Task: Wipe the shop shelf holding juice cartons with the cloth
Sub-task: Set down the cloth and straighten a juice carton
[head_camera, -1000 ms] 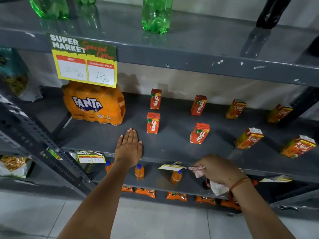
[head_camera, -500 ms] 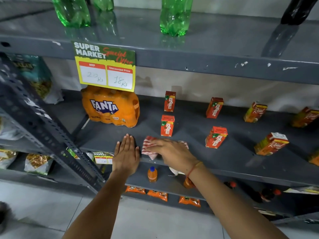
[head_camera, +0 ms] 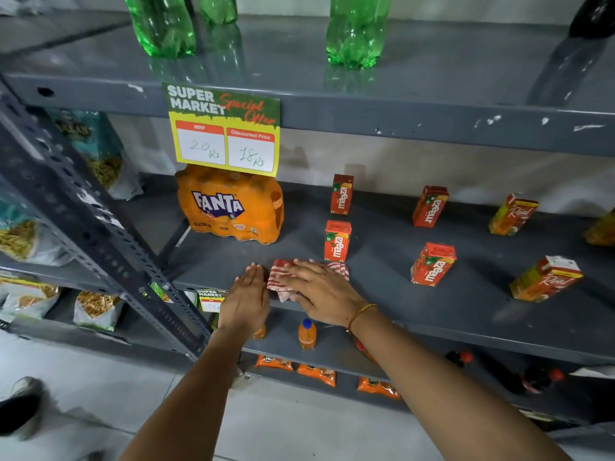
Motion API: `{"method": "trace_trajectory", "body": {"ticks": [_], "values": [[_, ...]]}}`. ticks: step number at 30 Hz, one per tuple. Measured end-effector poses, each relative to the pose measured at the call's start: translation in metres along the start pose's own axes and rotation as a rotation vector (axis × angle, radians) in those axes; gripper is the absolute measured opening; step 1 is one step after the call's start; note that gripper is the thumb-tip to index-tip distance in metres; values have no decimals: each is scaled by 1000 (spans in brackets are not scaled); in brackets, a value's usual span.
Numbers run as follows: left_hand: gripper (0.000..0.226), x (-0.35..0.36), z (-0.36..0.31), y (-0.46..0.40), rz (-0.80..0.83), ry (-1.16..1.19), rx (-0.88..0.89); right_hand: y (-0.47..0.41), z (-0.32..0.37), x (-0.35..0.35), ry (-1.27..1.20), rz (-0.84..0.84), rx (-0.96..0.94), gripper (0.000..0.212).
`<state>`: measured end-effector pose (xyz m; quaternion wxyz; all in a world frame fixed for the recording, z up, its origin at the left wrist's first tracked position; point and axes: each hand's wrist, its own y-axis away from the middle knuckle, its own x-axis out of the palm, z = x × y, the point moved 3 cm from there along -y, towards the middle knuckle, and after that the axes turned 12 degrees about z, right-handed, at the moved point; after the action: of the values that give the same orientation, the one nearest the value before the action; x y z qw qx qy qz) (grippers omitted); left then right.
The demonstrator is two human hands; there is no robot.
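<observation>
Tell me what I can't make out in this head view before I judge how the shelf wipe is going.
- Cloth: mostly covered by the right hand, so its full spread and the shelf beneath are hidden.
- Rightmost carton: cut off by the frame's right edge.
- Lower price tag: partly behind the left hand, its prices too small and blurred to read.
- Dust or streaks on the shelf: too fine to tell.

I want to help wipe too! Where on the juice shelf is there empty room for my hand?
Widest bare patch: the front of the shelf, right of the right hand and the cloth, before the front Maaza carton and front Real carton. Another strip runs between the two Maaza columns. It is crowded at the left, where both hands meet below the Fanta pack.
</observation>
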<state>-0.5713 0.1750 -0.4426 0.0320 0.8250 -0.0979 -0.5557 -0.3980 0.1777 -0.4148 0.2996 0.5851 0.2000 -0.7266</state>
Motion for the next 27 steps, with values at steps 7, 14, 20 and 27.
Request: {"method": "trace_trajectory", "body": {"ticks": [7, 14, 20, 27], "values": [[30, -32, -58, 30, -460, 256, 1, 54, -7, -17, -491, -440, 336, 35], [25, -11, -180, 31, -416, 418, 196, 155, -40, -33, -675, -597, 483, 24], [30, 37, -301, 41, -312, 402, 363, 277, -102, -45, -671, -726, 710, 20], [33, 118, -442, 56, -76, 403, 510, 413, -181, -59, -606, -851, 942, 17]]}}
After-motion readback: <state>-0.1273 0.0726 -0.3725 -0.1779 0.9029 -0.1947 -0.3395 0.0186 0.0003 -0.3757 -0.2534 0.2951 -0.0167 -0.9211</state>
